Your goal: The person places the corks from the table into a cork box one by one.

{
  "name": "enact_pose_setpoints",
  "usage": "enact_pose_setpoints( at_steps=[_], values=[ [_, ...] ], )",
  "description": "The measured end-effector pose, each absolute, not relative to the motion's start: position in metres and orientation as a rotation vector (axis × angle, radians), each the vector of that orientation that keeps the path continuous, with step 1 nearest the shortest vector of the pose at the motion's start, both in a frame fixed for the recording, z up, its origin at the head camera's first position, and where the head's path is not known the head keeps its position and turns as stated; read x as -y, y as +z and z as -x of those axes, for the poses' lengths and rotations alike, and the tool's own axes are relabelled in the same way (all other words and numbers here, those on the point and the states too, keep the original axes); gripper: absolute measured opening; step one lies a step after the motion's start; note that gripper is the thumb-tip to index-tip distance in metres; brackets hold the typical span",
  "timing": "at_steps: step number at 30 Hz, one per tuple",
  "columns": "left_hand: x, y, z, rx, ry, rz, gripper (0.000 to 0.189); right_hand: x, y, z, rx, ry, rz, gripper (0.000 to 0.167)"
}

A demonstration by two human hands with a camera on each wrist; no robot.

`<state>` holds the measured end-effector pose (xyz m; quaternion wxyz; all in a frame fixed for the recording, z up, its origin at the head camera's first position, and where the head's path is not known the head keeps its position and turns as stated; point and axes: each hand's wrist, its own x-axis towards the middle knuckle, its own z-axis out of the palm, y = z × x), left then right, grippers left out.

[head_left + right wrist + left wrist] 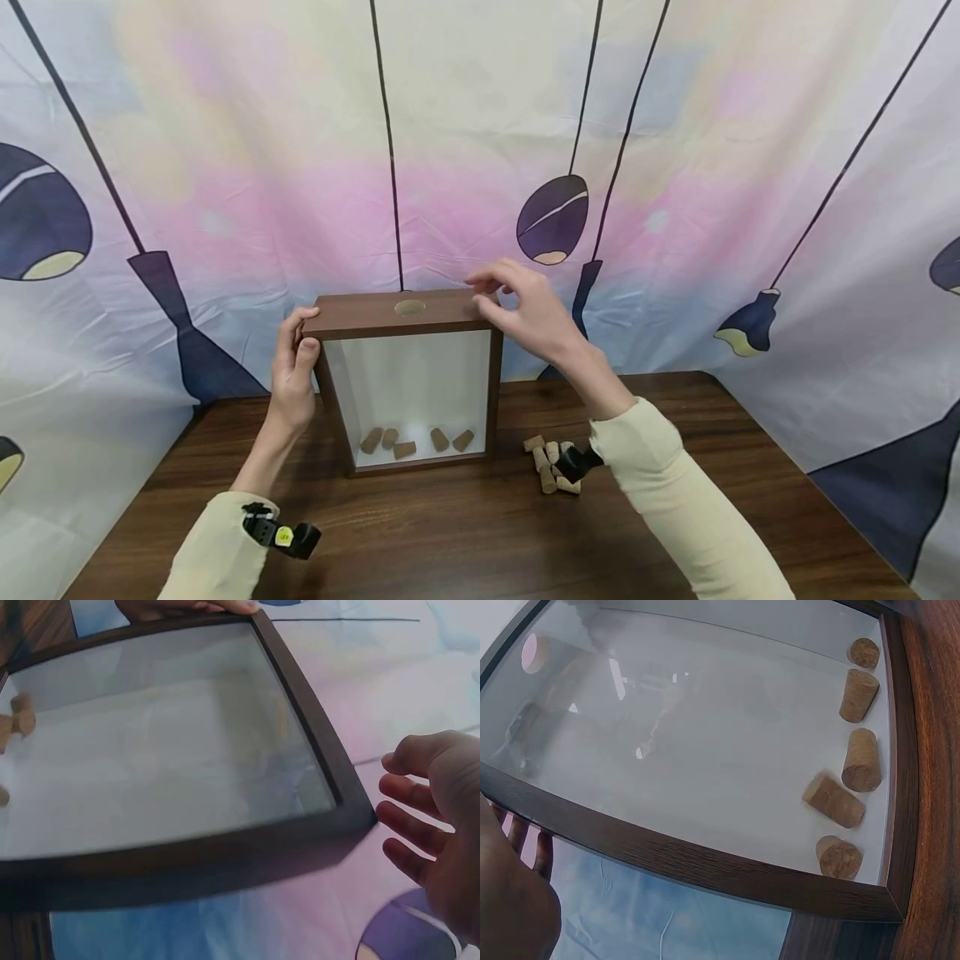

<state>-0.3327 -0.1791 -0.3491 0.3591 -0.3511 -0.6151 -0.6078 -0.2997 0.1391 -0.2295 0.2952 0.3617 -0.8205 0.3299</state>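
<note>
A dark brown wooden shadow box frame [360,318] with a clear front and white back stands upright on the table. Its top edge has an oval hole [410,307]. Several corks [405,450] lie along the bottom inside. My left hand [293,379] grips the box's upper left corner, thumb at the front side and fingers toward the back. Over the upper right corner hovers my right hand [531,312], its fingers loosely bent with nothing between them. In the right wrist view, those fingertips [390,811] are right by the frame's corner.
A small pile of loose corks [547,479] lies on the wooden table [420,533] to the right of the box, partly covered by the right wrist camera [577,462]. Behind the table hangs a printed curtain [465,150].
</note>
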Motion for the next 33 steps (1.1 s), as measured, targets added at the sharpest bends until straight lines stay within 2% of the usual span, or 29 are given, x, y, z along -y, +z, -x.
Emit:
enact_pose_setpoints(
  at_steps=[17,33],
  values=[
    [0.179,-0.349,0.333,1.587,-1.567,0.917,0.045,-0.205,-0.275,0.290,2.265,0.922,-0.772,0.020],
    [0.179,-0.350,0.333,1.602,-1.551,0.899,0.045,-0.242,-0.327,0.286,2.448,0.807,-0.801,0.020]
  ],
)
